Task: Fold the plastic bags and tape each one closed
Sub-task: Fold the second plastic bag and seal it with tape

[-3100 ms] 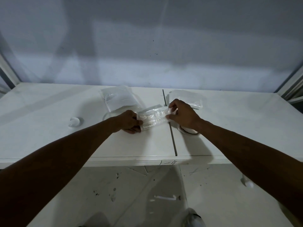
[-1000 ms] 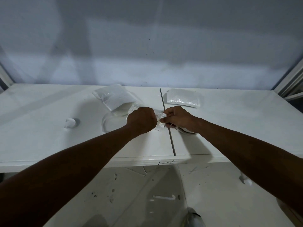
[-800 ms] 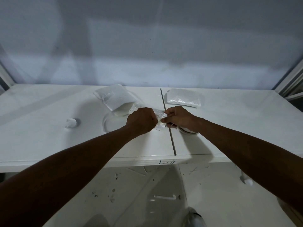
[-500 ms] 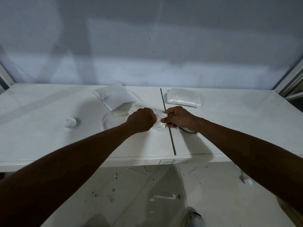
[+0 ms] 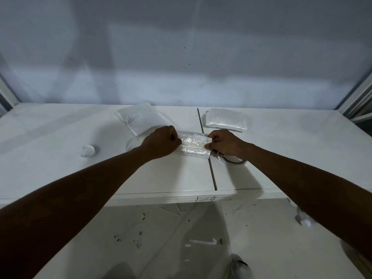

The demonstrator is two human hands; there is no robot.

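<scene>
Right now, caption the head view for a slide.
At a table, left hand and right hand grip a folded bag by its ends.

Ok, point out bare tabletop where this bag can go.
Bare: the table right of the folded pile; left of the small white piece; the near strip along the front edge. Crowded: around the left hand, right hand, held bag and tape roll.

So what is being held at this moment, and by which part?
The folded bag, by both ends: the left hand grips its left end and the right hand pinches its right end.
</scene>
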